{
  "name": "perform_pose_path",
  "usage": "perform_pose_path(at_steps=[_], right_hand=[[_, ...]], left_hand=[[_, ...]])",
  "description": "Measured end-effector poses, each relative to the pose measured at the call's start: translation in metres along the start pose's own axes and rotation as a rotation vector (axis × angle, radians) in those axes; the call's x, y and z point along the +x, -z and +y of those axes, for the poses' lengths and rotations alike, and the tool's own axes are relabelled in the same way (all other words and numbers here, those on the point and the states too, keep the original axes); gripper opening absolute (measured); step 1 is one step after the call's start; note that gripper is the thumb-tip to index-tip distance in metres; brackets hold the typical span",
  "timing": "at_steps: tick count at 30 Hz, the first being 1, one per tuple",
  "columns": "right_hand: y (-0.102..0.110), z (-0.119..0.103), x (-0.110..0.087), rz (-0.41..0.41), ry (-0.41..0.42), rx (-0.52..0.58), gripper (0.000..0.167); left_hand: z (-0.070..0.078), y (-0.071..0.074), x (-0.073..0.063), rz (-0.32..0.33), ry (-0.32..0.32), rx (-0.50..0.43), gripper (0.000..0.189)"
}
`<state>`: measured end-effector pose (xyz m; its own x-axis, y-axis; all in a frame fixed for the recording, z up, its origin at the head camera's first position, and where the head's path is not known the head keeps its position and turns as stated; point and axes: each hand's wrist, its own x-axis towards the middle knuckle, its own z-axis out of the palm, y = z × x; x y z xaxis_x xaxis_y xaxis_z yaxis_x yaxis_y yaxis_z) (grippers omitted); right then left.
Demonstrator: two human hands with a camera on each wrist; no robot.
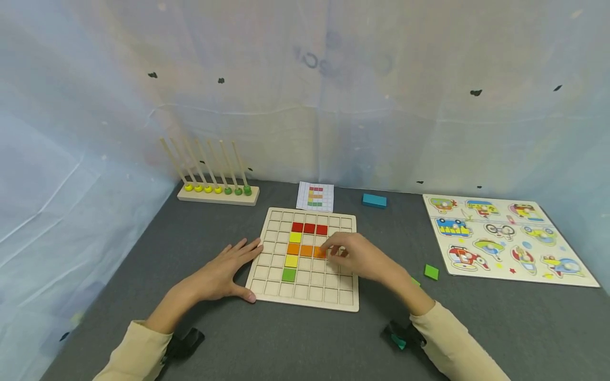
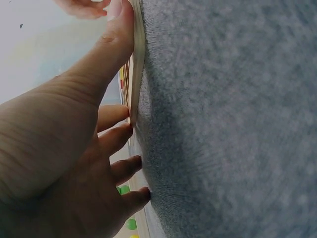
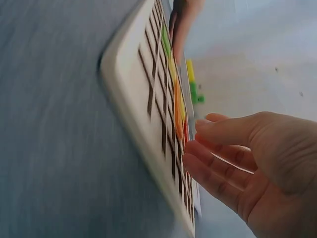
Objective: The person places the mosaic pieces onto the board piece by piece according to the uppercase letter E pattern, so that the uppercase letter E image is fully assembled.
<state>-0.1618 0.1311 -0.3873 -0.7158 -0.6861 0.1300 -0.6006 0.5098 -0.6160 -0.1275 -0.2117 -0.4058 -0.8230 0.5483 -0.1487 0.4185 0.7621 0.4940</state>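
Observation:
A wooden grid board lies on the dark table. Three red tiles, two yellow tiles, a green tile and a row of three orange tiles sit in its squares. My left hand rests at the board's left edge, fingers spread, with thumb and fingertips against the edge. Above the board's right half hovers my right hand, fingertips beside the rightmost orange tile. In the right wrist view, the right hand's fingers are loosely bent and no tile shows between them.
Behind the board lie a printed pattern card and a blue block. A bead rack with pegs stands back left. At the right are a loose green tile, another partly behind the right forearm, and a vehicle picture puzzle.

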Motion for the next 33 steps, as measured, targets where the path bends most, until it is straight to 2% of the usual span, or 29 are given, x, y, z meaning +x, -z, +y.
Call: perform_pose_path(at_steps=[6, 15, 19, 24, 33], right_hand=[[0.025, 0.02, -0.026, 0.002, -0.091, -0.053, 0.027], [0.058, 0.036, -0.071, -0.088, -0.134, 0.027, 0.04], [0.068, 0.044, -0.089, -0.088, -0.15, 0.023, 0.043], [0.077, 0.048, -0.106, -0.077, -0.194, 0.046, 0.043], [0.073, 0.052, -0.125, -0.162, -0.177, 0.08, 0.037]], left_hand=[[0.0, 0.001, -0.001, -0.003, 0.003, 0.003, 0.113], [-0.001, 0.001, 0.0, -0.008, 0.005, 0.006, 0.114], [-0.001, 0.0, 0.001, -0.01, 0.004, 0.008, 0.114], [-0.001, 0.0, 0.002, -0.008, 0.001, 0.012, 0.114], [0.001, 0.001, 0.0, -0.015, 0.015, -0.011, 0.114]])
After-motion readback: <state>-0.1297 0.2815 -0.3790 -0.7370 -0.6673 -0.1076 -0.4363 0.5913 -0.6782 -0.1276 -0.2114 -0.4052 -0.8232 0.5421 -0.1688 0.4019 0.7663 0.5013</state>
